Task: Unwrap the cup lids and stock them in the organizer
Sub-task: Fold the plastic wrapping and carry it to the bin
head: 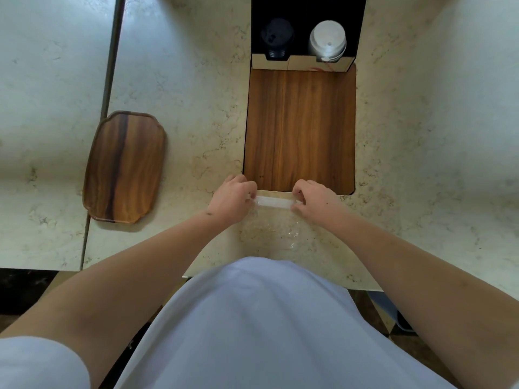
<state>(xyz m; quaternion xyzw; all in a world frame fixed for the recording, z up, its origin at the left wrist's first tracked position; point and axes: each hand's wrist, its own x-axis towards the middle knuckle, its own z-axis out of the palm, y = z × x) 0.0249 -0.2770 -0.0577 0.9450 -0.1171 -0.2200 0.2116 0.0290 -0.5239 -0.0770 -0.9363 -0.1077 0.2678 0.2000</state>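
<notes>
White shirt filled the bottom; both hands, left [234,202] and right [313,202], pinched the ends of a clear wrap [273,203] at the counter [182,108] edge. Organizer [307,32] looked stocked with lids, so probably just trash left to toss.
</notes>
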